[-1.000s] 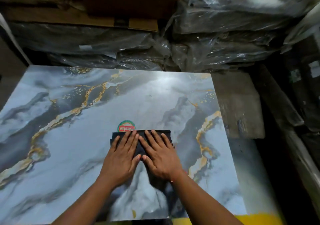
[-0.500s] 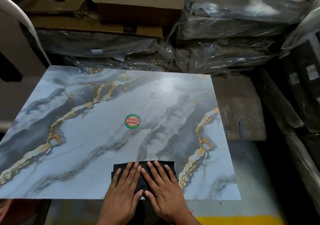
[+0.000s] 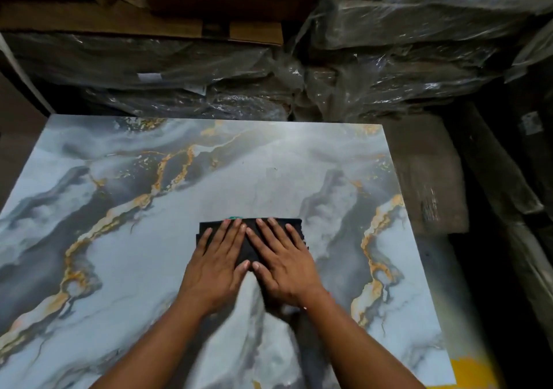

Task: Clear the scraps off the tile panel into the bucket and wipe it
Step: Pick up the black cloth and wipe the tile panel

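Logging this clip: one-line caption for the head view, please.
Both hands, left and right, press a folded black cloth flat on the marbled tile panel, mostly covering its round sticker.

The tile panel (image 3: 149, 254) is lying flat, filling the near and middle ground. A folded cloth (image 3: 251, 239) is resting on it near its middle, with the left hand (image 3: 214, 264) and right hand (image 3: 284, 264) lying flat on the cloth, side by side, thumbs nearly touching. A sticker (image 3: 235, 217) is peeking out at the cloth's far edge. Plastic-wrapped stacks (image 3: 389, 68) and cardboard boxes (image 3: 149, 14) are sitting beyond the panel's far edge. A board (image 3: 428, 179) is lying right of the panel.
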A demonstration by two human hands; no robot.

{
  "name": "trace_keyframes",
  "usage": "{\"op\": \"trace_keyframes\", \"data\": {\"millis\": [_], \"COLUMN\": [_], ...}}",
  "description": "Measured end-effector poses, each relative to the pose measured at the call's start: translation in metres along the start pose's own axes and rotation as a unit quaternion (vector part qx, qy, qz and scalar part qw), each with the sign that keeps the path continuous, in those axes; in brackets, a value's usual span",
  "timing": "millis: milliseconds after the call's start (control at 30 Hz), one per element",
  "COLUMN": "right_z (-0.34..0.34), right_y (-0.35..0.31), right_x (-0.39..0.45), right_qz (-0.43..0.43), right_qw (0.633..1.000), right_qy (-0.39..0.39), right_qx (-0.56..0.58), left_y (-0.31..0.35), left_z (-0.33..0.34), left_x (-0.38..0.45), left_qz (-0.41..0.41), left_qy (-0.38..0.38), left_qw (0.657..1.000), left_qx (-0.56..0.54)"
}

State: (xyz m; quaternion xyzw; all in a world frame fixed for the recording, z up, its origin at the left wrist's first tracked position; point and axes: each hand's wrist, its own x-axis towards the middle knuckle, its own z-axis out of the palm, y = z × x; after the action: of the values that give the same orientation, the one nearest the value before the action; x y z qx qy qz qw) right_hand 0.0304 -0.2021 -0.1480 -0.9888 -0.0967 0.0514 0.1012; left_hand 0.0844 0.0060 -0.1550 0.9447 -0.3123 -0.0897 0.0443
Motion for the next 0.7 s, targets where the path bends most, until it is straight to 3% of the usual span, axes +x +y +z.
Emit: {"op": "trace_keyframes", "data": {"millis": [400, 700], "right_z": [-0.011, -0.023], "right_y": [0.065, 0.085], "right_x": [0.21, 0.287], "right_qz": [0.017, 0.03], "right_qw": [0.999, 0.998], "right_qy": [0.03, 0.029], "right_qx": [-0.035, -0.042], "left_y": [-0.111, -0.147], "left_z": [-0.038, -0.06], "left_x": [0.199, 0.262], "left_qz": [0.008, 0.012], "left_qy": [-0.014, -0.026], "left_qw": [1.0, 0.999], "left_qx": [0.025, 0.036]}}
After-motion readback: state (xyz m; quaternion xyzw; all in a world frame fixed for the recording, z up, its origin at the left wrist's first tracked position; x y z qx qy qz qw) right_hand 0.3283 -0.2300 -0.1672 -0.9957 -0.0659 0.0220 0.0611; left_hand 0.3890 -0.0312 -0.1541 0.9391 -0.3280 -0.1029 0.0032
